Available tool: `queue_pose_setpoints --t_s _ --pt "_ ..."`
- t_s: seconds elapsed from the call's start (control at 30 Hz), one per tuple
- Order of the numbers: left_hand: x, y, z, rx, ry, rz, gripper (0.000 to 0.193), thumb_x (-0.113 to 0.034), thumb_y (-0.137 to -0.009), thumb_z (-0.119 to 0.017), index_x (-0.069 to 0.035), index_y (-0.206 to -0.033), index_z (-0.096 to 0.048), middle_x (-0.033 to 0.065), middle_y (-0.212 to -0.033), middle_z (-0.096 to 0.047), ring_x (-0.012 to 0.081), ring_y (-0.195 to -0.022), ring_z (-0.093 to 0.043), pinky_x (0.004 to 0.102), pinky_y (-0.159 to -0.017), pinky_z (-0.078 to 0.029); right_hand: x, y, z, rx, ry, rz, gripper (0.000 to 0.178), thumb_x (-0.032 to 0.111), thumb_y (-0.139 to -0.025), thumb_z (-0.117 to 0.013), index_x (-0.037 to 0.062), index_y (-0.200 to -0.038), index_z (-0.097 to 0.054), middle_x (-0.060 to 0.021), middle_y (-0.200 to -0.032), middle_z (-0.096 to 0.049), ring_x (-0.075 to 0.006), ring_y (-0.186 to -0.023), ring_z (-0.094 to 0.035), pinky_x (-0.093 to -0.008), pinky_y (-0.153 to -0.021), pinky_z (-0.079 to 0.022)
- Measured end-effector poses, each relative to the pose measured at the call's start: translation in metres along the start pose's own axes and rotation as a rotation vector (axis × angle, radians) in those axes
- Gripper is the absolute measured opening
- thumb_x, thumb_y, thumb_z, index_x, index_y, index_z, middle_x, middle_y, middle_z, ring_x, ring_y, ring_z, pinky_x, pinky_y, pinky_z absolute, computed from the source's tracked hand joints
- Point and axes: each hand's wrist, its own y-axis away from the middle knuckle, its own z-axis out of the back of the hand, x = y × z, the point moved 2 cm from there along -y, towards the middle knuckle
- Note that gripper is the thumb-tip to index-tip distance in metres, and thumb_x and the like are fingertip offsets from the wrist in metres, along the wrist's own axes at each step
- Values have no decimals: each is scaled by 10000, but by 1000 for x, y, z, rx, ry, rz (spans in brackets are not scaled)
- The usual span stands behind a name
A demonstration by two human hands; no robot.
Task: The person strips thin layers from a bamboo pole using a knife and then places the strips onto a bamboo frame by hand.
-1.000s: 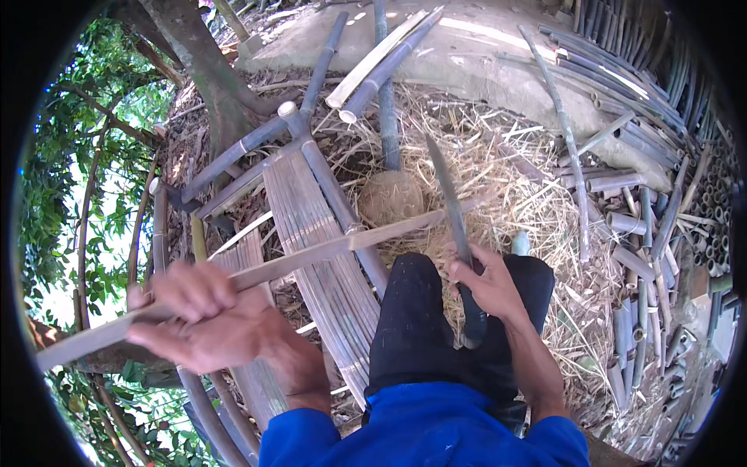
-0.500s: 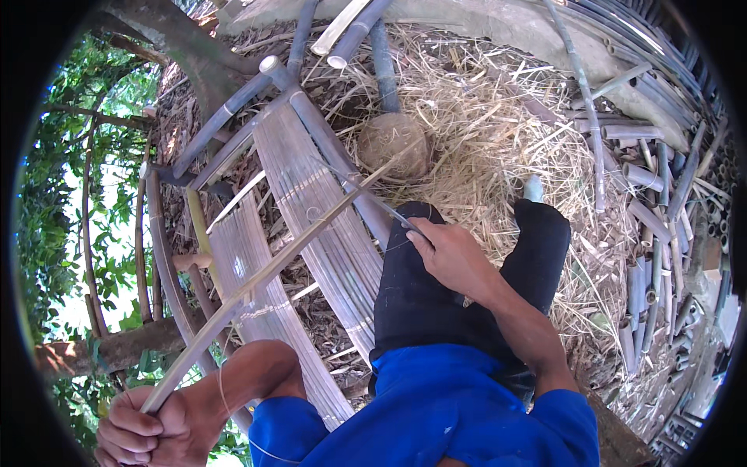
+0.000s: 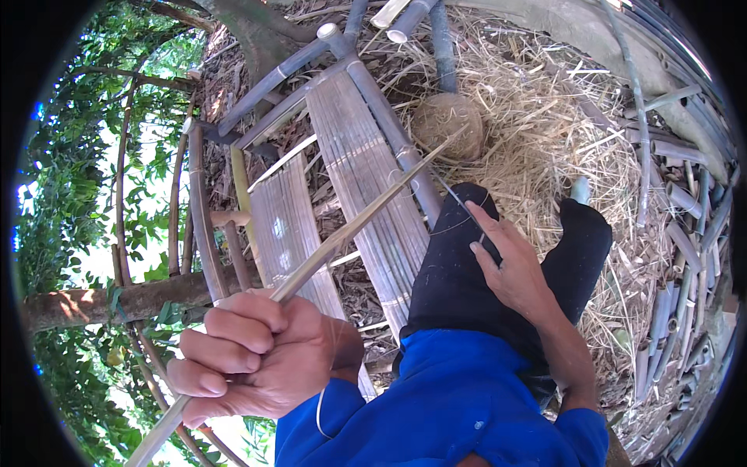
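Note:
A long, pale bamboo strip [image 3: 354, 226] slants across the view, from the lower left up toward the round wooden stump [image 3: 449, 127]. My left hand [image 3: 249, 354] is closed in a fist around it, and its lower end sticks out below the fist. Over my thigh, my right hand [image 3: 510, 268] grips a knife; its narrow blade [image 3: 453, 192] points up and left toward the strip. Whether blade and strip touch, I cannot tell. The palm hides much of the knife's handle. From near my left wrist hangs a thin fibre [image 3: 320, 409].
To the left stands a bamboo bench with slatted panels [image 3: 358, 156] and a round-pole frame [image 3: 389, 121]. Shavings [image 3: 537, 140] litter the ground ahead. Cut bamboo lengths [image 3: 661, 311] are piled at the right. A leaning pole [image 3: 634, 101] rises near them.
My left fist has moved up and right, nearer the camera, and more of the strip's lower end shows below it. The whole view has shifted, so the surroundings sit further right.

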Motion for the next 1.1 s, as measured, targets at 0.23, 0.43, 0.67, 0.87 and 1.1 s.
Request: queue_pose_setpoints --t_s 0.23,0.43,0.67,0.87,1.1 --pt "-37 -4 -19 -91 -66 -37 322 -359 -1040 -496 -54 -946 -541 2 -703 -402 112 -558 -370 281 -455 -335 22 6 0 -51 61 23 580 199 -984 -632 273 -1531 -453 -144 -940 -635 -332 -686 -649 -434 -625 -551" --pt "-46 -1 0 1 204 -138 346 -393 -1059 -492 -62 -968 -541 -24 -711 -388 89 -518 -311 256 -421 -276 8 17 -12 -76 40 -14 509 209 -968 -649 145 -1451 -502 -173 -956 -666 -364 -720 -674 -445 -672 -577" --pt "37 34 -32 -30 60 30 482 -516 -1087 -365 -93 -926 -530 -20 -677 -367 87 -518 -323 243 -418 -313 45 32 62 96 -592 -270 935 406 -777 -868 24 -1477 -382 -170 -1079 -683 -193 -805 -664 -387 -742 -540" --pt "75 40 -33 21 -89 202 453 -490 -1063 -433 -66 -1043 -591 33 -697 -439 172 -619 -466 349 -548 -458 100 33 109 104 -1102 -28 1282 359 -559 -1018 -29 -1532 -280 -78 -1040 -582 -81 -712 -522 -221 -624 -441" --pt "64 30 -32 -132 -79 89 468 -526 -1056 -450 -81 -964 -562 -14 -668 -355 85 -516 -347 220 -404 -272 80 24 97 14 -1468 137 1404 339 -407 -1058 -68 -1501 -279 -144 -1032 -590 -100 -661 -532 -239 -579 -443"
